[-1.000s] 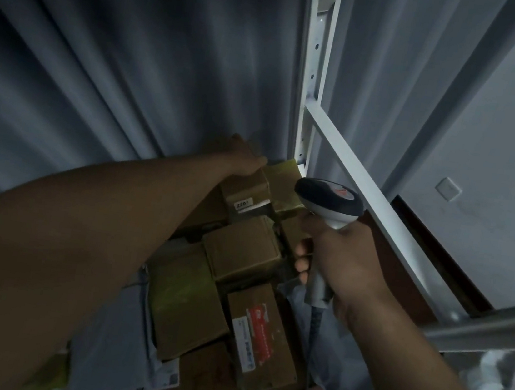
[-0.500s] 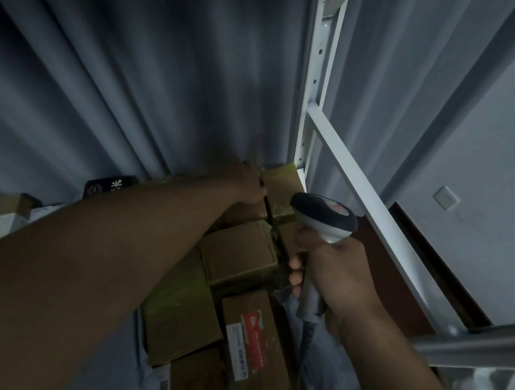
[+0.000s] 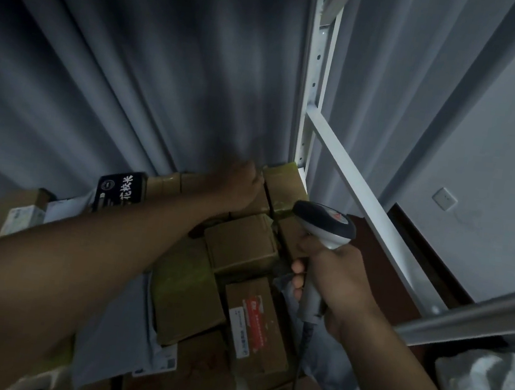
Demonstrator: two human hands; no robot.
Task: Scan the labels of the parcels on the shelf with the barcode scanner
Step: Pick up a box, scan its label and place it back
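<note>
So the right hand [image 3: 333, 277] has its fingers wrapped round the grip of the barcode scanner [image 3: 324, 226], grey body with a dark head and a red mark on top, head pointing toward the back corner of the shelf [image 3: 344, 170]. A dark cable [image 3: 302, 357] hangs down from the bottom of the handle.

The left hand [image 3: 242, 189] is stretched way out to the back row, resting on top of a small brown box [image 3: 253, 205] tucked against the grey curtain [image 3: 133, 80]. Its fingers go over the far edge, so honestly can't tell if it's gripping the box or just lying on it.

The parcels are all crammed together on the shelf under both arms. There's a plain cardboard box [image 3: 240, 241] just in front of the left hand, a taped-up one [image 3: 185, 296] nearer and to the left, and a box with a red and white label [image 3: 252, 325] right beside the scanner's handle. A grey mailer bag [image 3: 112, 339] lies under the left forearm with a printed label at its corner. Further left, a black package with white characters [image 3: 121, 190] leans at the back, plus another labelled box [image 3: 22, 216] at the far left. White shelf frame runs diagonally on the right
</note>
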